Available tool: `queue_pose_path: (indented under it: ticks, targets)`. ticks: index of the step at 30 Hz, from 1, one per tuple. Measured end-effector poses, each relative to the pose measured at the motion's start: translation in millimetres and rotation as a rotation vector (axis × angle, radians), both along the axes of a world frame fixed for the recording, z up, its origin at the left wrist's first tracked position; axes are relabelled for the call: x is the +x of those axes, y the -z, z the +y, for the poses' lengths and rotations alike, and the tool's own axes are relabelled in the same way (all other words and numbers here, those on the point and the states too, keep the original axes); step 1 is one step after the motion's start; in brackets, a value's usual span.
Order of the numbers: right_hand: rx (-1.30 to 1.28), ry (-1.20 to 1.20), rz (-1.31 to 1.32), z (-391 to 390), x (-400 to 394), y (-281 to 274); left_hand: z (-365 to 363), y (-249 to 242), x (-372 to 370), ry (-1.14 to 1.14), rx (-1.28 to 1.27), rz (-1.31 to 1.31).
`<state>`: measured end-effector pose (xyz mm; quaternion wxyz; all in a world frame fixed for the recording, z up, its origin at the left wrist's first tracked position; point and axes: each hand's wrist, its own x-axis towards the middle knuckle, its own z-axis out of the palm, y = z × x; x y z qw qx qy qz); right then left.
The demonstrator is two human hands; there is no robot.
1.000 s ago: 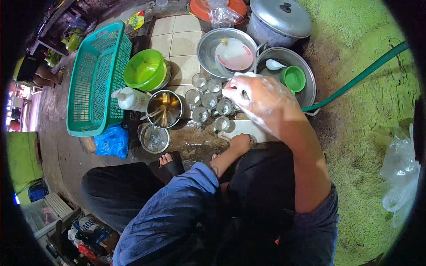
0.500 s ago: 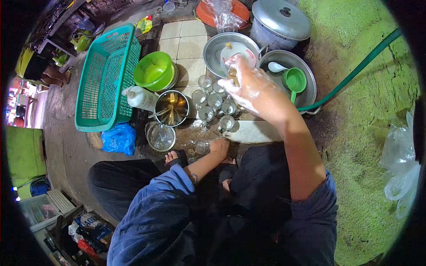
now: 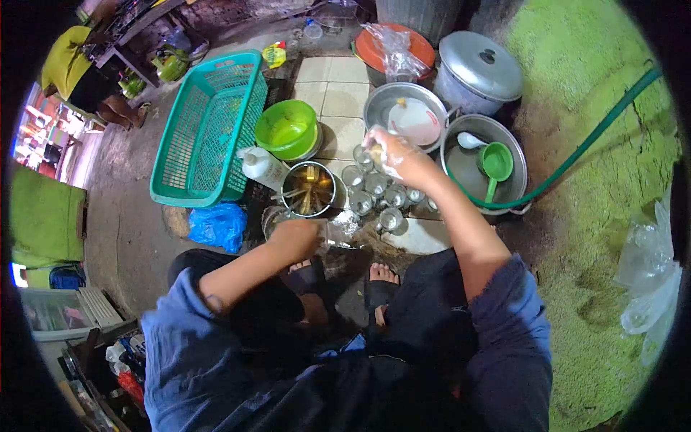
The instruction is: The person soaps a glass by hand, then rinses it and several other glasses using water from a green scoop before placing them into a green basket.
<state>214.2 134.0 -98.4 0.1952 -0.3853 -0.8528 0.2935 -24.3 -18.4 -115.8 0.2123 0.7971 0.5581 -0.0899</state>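
Right hand [image 3: 394, 157]: foamy, clamped on yellowish sponge [image 3: 376, 152], above near-side glasses [image 3: 376, 184].
Left hand [image 3: 296, 239]: blurred, grip unclear; just nearside of cutlery pot [image 3: 335, 194].
Obstruction: metal basin [image 3: 375, 111], just beyond right hand.
Open room: bare tiles [image 3: 345, 99], beyond-left of right hand.

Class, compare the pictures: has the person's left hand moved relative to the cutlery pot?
Yes. The left hand has moved leftward, from beside the white slab to the near side of the cutlery pot.
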Motion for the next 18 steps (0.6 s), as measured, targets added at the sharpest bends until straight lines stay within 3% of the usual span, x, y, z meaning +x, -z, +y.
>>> queue_pose_path:
  ticks: [2, 4, 8, 10, 11, 15, 17, 18]
  targets:
    - [-0.04, -0.076, 0.106, 3.5, -23.6, 15.9, -2.7, -26.9, -24.1, -0.071, 0.064, -0.032]
    - [-0.103, -0.116, -0.017, 14.5, -63.0, 29.1, -5.5, -47.2, -42.5, -0.144, 0.13, -0.062]
    - [-0.051, -0.148, 0.397, 52.1, -165.3, 104.5, -12.6, -63.0, -71.5, -0.303, 0.053, -0.127]
    - [-0.386, 0.073, 0.377, 70.3, -233.5, 137.9, -15.1, -72.1, -79.8, -0.325, 0.011, -0.117]
    - [-0.36, 0.103, 0.398, 87.6, -268.7, 163.4, -15.6, -71.1, -86.0, -0.311, -0.01, -0.099]
    - [-0.359, 0.389, 0.507, 77.5, -349.6, 182.3, -19.6, -74.6, -103.6, -0.397, -0.035, -0.109]
    - [0.004, 0.433, 0.451, 67.4, -367.7, 199.6, -21.4, -81.8, -110.8, -0.43, -0.042, -0.105]
    - [0.002, 0.428, 0.452, 64.7, -369.5, 197.3, -21.8, -85.0, -113.7, -0.451, -0.05, -0.111]
